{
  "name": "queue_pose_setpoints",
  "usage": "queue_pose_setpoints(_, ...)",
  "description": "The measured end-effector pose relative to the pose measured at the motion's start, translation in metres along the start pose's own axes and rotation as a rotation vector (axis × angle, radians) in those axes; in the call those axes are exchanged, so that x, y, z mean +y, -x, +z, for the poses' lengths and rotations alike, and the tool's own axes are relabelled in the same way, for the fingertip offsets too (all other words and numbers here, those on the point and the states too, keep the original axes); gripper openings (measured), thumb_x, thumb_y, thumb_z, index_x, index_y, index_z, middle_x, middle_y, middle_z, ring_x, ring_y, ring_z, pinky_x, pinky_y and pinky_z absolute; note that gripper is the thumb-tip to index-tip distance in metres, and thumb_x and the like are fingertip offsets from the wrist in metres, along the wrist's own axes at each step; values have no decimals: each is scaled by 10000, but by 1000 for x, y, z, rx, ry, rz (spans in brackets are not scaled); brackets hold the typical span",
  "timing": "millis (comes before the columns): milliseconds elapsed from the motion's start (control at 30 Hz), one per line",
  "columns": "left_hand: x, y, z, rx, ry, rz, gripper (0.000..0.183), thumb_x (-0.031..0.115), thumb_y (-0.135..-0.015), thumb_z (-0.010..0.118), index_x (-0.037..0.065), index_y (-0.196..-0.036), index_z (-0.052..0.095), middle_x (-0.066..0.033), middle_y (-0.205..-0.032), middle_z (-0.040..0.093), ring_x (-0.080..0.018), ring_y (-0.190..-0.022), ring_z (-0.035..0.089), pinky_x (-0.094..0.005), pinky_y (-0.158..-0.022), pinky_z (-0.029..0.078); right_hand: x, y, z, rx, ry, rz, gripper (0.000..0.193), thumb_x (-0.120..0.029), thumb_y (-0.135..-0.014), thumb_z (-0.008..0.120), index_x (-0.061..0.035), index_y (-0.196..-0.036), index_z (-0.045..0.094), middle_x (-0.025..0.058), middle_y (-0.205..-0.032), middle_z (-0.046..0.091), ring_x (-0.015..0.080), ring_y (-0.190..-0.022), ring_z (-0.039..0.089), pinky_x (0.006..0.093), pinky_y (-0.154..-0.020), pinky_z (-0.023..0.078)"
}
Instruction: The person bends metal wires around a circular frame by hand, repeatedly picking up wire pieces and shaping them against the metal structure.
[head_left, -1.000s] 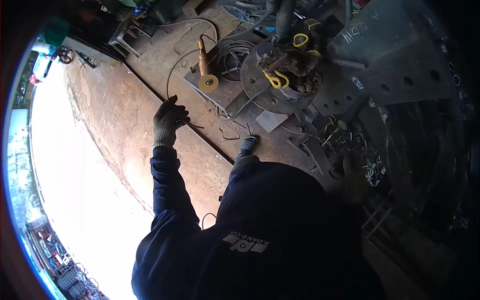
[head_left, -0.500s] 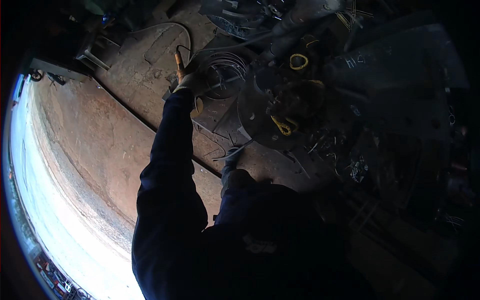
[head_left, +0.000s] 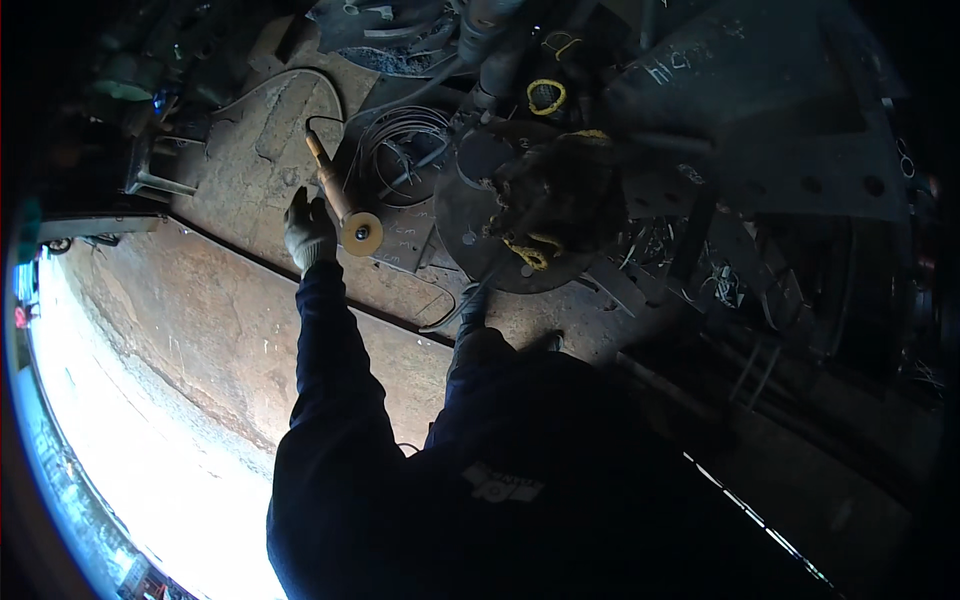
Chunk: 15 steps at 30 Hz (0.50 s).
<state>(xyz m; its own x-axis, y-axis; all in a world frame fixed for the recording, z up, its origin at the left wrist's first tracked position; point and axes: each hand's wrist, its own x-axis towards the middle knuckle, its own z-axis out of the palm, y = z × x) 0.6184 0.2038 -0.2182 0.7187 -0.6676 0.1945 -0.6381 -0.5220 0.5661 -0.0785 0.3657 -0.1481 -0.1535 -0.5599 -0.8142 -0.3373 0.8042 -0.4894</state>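
My left hand (head_left: 310,232), in a pale glove with dark fingers, reaches out over the floor. Its fingers are apart and it holds nothing. Just right of it lies an angle grinder (head_left: 333,190) with a brownish body and a round tan disc (head_left: 361,233), a small gap away from the glove. The grinder's cord (head_left: 338,98) loops off behind it. Beneath the disc is a dark metal plate (head_left: 405,250) with pale chalk marks. My right hand does not show; that side of my body is lost in dark shadow.
A coil of cable (head_left: 405,125) lies beyond the grinder. Right of it stands a round dark metal disc (head_left: 455,225) bearing a dark bundle with yellow loops (head_left: 528,255). Metal scraps (head_left: 725,285) litter the right side. A metal rail (head_left: 245,232) crosses the floor at left.
My left hand has let go of the grinder and drawn back to its left, fingers apart. The grinder now lies in full view. The whole view has shifted a little.
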Motion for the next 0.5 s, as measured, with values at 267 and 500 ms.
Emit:
queue_pose_setpoints(267, -152, 213, -56, -844, -243, -703, 436, 379, -960, 561, 9, -1184, 614, -176, -922, 693, -371, -754, 674, -507, -740, 573, 52, -54, 13, -78, -183, -34, 177, -274, -1003, 525, -115, -979, 600, 28, -822, 608, 169, -673, 596, 333, -594, 488)
queue_pose_setpoints(500, -93, 329, -31, -1615, -383, -527, 251, 285, -975, 521, 69, -1017, 642, -96, -759, 635, -229, -621, 641, -423, -570, 584, 123, -70, -7, -128, -207, -70, 173, -274, -998, 533, -147, -893, 589, 9, -730, 573, 161, -580, 554, 341, -507, 458)
